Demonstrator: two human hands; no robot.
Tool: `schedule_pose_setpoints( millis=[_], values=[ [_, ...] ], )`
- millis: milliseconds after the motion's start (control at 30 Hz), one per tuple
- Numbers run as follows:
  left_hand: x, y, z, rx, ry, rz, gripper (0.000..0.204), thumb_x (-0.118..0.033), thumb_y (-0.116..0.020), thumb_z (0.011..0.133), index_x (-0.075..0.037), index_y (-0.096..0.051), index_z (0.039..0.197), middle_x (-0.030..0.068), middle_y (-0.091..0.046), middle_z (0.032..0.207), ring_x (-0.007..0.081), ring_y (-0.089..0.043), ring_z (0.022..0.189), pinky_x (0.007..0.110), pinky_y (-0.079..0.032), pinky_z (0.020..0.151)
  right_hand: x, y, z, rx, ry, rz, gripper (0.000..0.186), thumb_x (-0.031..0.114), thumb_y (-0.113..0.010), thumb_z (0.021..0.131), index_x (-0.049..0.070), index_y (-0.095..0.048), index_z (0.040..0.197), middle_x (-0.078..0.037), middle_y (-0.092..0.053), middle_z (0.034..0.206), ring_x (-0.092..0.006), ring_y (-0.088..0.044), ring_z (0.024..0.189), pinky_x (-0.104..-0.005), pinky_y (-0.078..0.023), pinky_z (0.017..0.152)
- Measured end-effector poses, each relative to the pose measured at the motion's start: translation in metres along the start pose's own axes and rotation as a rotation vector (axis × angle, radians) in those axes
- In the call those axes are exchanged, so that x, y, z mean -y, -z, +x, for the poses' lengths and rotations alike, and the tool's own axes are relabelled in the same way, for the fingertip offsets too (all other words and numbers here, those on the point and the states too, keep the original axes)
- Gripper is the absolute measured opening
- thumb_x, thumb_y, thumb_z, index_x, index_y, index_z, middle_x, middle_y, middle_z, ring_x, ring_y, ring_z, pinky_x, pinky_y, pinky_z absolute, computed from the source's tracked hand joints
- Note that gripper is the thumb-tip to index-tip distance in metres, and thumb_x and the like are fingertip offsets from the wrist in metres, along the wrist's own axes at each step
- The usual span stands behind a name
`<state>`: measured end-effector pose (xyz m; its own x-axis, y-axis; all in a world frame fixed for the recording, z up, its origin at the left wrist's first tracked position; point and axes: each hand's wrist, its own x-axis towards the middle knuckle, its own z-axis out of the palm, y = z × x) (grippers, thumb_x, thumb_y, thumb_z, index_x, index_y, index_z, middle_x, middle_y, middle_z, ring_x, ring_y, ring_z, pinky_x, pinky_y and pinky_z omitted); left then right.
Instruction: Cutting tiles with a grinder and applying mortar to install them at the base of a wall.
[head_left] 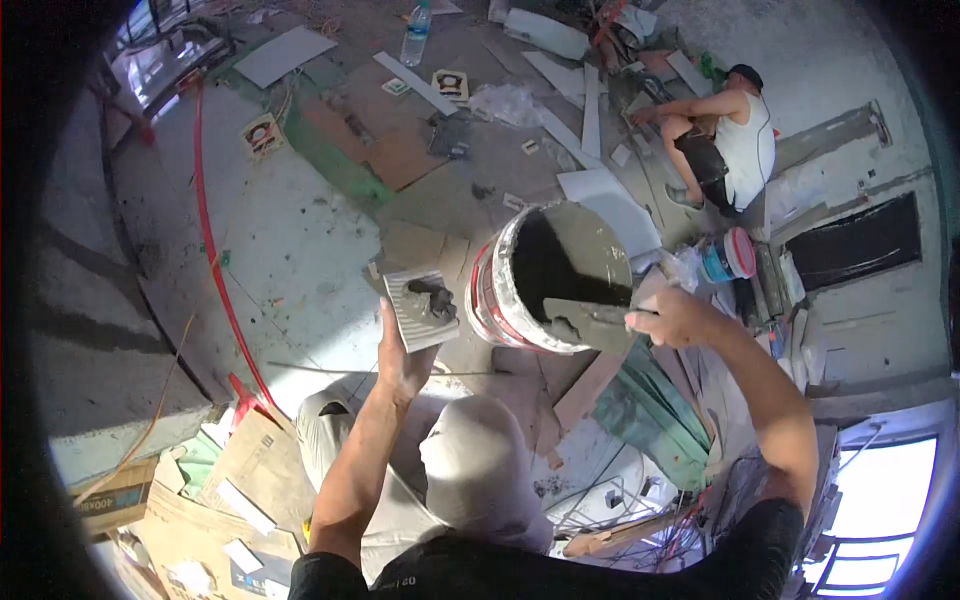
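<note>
- Holding a pale, ribbed tile (pixel 408 322) left of the middle of the scene, the left hand (pixel 402 368) grips it from its near side, thumb along the left edge.
- On the ribbed face of that tile sits a small, uneven lump of dark grey mortar (pixel 436 302).
- Clenched around the handle of a trowel (pixel 590 314), the right hand (pixel 680 318) is at the right side of a bucket (pixel 488 305).
- The trowel's blade points left across the near part of the bucket's mouth; it looks smeared with grey, though whether it touches the contents is hard to tell.
- The bucket, white and red with a crusted rim, stands just right of the tile.
- Near and right of the bucket lies crumpled green sheeting (pixel 655 410).
- At the far right, a co-worker (pixel 745 150) in a white top and dark cap crouches, arms reaching left.
- Nearer than the co-worker is a smaller tub (pixel 728 256) with a pinkish-red end.
- A red strip (pixel 212 240) runs along the floor on the left.
</note>
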<state>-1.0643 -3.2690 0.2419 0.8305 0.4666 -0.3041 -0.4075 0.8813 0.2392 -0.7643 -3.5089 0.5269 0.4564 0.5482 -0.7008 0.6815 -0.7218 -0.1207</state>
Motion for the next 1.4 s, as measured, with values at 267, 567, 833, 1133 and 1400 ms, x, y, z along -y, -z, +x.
schedule_pose_setpoints(
  millis=[267,567,833,1133,1400],
  values=[
    [0.014,0.004,0.020,0.166,0.050,0.084,0.083,-0.071,-0.055,0.107,-0.008,-0.049,0.161,0.0131,-0.063,0.156,0.0307,-0.058,0.146,0.050,-0.041,0.130,0.003,-0.054,-0.068,-0.221,0.015,0.636,0.041,0.040,-0.067,0.109,0.002,-0.068,0.091,-0.007,-0.067,0.073,-0.0178,-0.066,0.067,-0.0333,-0.051,0.065],
    [0.016,-0.054,0.037,0.384,-0.097,0.080,0.099,-0.068,-0.073,0.096,-0.005,-0.043,0.166,0.0143,-0.055,0.165,0.0309,-0.053,0.152,0.049,-0.042,0.131,0.098,-0.148,-0.048,-1.165,0.410,0.331,0.034,0.014,-0.080,0.100,-0.004,-0.069,0.127,-0.014,-0.078,0.104,-0.0245,-0.076,0.087,-0.0391,-0.061,0.079],
    [0.020,-0.050,0.041,0.405,-0.147,0.058,0.088,-0.057,-0.085,0.093,-0.010,-0.051,0.159,0.0071,-0.062,0.156,0.0267,-0.059,0.145,0.047,-0.049,0.123,0.109,-0.161,0.000,-1.113,0.532,0.178,0.039,0.014,-0.085,0.096,-0.006,-0.070,0.127,-0.024,-0.073,0.110,-0.0445,-0.072,0.090,-0.0489,-0.059,0.077],
    [0.018,-0.098,0.030,0.411,-0.221,-0.055,0.084,-0.036,-0.094,0.091,-0.006,-0.050,0.156,0.0091,-0.066,0.147,0.0264,-0.065,0.138,0.050,-0.053,0.118,0.106,-0.162,0.006,-1.193,0.516,-0.006,0.022,0.011,-0.084,0.097,-0.002,-0.073,0.110,-0.017,-0.069,0.090,-0.0402,-0.067,0.083,-0.0480,-0.057,0.072],
    [0.012,-0.114,0.029,0.276,-0.272,0.034,0.080,-0.025,-0.091,0.095,-0.011,-0.048,0.161,0.0077,-0.064,0.149,0.0246,-0.064,0.138,0.046,-0.053,0.119,0.108,-0.166,-0.007,-1.176,0.584,0.050,0.026,0.011,-0.086,0.094,-0.003,-0.074,0.113,-0.021,-0.071,0.101,-0.0422,-0.069,0.084,-0.0489,-0.058,0.073]
  ],
)
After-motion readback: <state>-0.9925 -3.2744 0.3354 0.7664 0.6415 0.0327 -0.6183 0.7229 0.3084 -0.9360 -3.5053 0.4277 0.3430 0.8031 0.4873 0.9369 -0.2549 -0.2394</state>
